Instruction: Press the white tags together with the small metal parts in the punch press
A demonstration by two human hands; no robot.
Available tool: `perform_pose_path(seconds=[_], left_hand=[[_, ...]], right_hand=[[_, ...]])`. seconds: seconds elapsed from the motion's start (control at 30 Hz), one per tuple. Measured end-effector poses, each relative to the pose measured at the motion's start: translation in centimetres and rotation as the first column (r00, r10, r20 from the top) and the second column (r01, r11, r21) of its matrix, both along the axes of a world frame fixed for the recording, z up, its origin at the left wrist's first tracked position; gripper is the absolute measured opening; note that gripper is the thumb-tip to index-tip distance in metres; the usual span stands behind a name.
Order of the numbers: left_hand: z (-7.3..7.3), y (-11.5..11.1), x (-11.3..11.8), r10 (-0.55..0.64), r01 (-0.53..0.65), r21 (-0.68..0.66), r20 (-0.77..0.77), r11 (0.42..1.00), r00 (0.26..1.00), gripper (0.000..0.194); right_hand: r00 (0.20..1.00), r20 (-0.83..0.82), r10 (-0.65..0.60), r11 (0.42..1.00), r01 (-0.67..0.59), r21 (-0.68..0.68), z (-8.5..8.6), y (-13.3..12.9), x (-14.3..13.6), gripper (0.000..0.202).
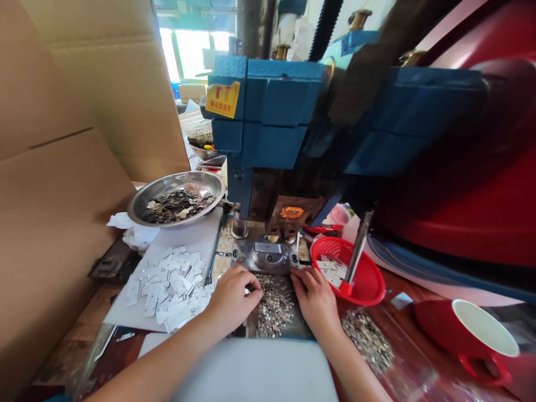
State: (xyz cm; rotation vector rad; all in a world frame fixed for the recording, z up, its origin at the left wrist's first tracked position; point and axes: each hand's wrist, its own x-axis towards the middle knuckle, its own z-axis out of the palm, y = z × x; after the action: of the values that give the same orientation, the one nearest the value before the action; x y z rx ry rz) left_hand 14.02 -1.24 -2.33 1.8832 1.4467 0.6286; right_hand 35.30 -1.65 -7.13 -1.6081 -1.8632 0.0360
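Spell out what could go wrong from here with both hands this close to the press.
Crushing: the left hand and right hand are right by the die, which sits under the press head; a hand straying in could be caught if that came down.
Scattering: the small metal bits lie loose between the hands, so a sweep might spread them.
Spilling: the flat pieces are loosely heaped beside the left forearm, which could knock some off the pale board.

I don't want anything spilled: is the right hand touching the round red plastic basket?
Cannot tell. In the head view, the right hand overlaps the left edge of the round red plastic basket, hiding any contact or gap.
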Motion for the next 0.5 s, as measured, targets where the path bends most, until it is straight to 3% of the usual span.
perform_pose_path(seconds=[0.13,0.27,0.4,0.5], left_hand=[[0.3,0.0,-0.6,-0.010,0.018,-0.063,0.119,0.998,0.993,0.006],[0.3,-0.3,-0.9,0.008,0.014,-0.148,0.145,0.989,0.989,0.010],[0.0,-0.4,-0.8,0.031,-0.026,-0.058,0.083,0.998,0.996,0.010],[-0.1,-0.3,-0.9,0.026,-0.027,0.050,0.025,0.998,0.999,0.011]], right_hand=[[0.998,-0.050,0.039,0.999,-0.039,0.012,0.3,0.3,0.1,0.021],[0.993,-0.116,0.028,0.998,-0.021,0.065,2.2,1.3,-0.3,0.017],[0.993,-0.090,0.077,0.990,-0.065,0.127,4.7,3.4,-2.1,0.015],[0.997,-0.006,0.079,0.988,-0.077,0.136,5.4,5.0,-3.8,0.017]])
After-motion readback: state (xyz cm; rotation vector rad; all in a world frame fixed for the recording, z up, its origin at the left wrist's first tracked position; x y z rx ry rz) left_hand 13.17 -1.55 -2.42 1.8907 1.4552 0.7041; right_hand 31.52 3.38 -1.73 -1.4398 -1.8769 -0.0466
